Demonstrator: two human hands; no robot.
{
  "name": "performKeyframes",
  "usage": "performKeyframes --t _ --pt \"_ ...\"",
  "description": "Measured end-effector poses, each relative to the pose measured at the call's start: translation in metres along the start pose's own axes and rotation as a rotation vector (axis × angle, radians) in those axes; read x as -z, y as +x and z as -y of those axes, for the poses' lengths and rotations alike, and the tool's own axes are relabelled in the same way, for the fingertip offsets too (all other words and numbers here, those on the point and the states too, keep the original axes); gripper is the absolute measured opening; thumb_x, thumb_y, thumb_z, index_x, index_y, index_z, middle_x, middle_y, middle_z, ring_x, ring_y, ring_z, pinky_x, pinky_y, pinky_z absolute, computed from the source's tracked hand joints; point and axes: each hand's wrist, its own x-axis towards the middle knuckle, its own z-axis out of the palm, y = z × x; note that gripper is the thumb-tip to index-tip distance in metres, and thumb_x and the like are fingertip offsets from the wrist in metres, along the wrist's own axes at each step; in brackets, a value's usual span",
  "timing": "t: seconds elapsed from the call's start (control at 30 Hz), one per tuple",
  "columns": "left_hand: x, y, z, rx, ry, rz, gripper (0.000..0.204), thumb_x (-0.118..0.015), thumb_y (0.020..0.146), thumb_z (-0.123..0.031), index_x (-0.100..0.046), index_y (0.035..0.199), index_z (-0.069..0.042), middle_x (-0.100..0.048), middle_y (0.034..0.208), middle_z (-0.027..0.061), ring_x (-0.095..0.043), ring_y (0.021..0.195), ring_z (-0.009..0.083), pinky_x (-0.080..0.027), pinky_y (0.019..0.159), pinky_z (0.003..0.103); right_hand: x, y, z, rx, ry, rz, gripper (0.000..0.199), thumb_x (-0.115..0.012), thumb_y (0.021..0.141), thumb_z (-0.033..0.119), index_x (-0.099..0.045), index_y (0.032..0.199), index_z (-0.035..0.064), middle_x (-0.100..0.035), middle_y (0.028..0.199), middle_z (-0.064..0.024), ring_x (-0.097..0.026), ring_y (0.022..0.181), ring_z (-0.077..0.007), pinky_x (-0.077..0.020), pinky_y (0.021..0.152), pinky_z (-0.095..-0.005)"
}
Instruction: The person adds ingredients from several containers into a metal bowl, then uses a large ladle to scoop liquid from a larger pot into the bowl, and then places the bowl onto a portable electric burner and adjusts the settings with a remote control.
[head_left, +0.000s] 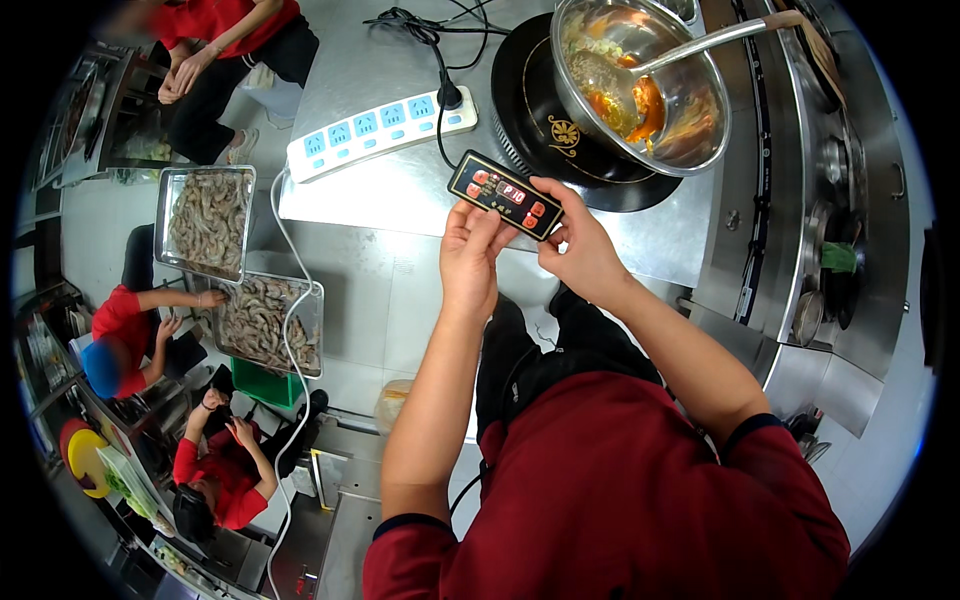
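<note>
Together, both hands [470,255] [588,258] hold a seemingly gold-lettered controller [506,195].

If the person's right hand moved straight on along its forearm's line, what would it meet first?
The right hand would first meet the black rectangular control panel with red buttons, which it touches. Beyond, perhaps the white power strip with blue sockets, though depth is unclear.

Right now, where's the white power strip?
In the head view, the power strip lies on the steel table, left of the round black cooker and up and left of the handheld control panel.
</note>
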Motion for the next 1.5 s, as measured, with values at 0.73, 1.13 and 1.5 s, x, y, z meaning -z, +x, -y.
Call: performKeyframes --t 0.73,1.13,1.5 --pt "-0.007 0.023 -0.012 -0.104 0.119 -0.255 0.016 -0.063 0.092 -0.013 -0.056 0.101 -0.002 -0.062 0.087 0.0037 -0.06 0.074 0.0111 -0.053 0.069 0.026 -0.014 -0.012 0.007 0.03 -0.119 0.017 0.068 -0.059 0.074 -0.011 -0.04 0.138 0.007 -0.048 0.119 -0.0164 -0.059 0.078 -0.0215 -0.0497 0.067 -0.0309" --pt "0.001 0.025 -0.012 -0.123 0.12 -0.205 0.017 -0.064 0.093 -0.014 -0.057 0.104 -0.002 -0.064 0.09 0.0051 -0.062 0.078 0.0125 -0.053 0.074 0.027 -0.012 -0.013 0.007 0.037 -0.092 0.005 0.068 -0.057 0.075 -0.012 -0.041 0.138 0.0071 -0.048 0.121 -0.0167 -0.061 0.081 -0.0216 -0.0506 0.068 -0.03" --pt "-0.003 0.012 -0.015 -0.066 -0.012 -0.008 0.017 -0.058 0.098 -0.013 -0.055 0.111 -0.003 -0.066 0.102 0.0065 -0.065 0.088 0.0129 -0.053 0.08 0.028 -0.016 -0.002 -0.011 -0.027 0.323 -0.018 0.067 -0.056 0.076 -0.012 -0.042 0.139 0.0063 -0.057 0.117 -0.0079 -0.063 0.091 -0.0125 -0.0535 0.076 -0.0256"
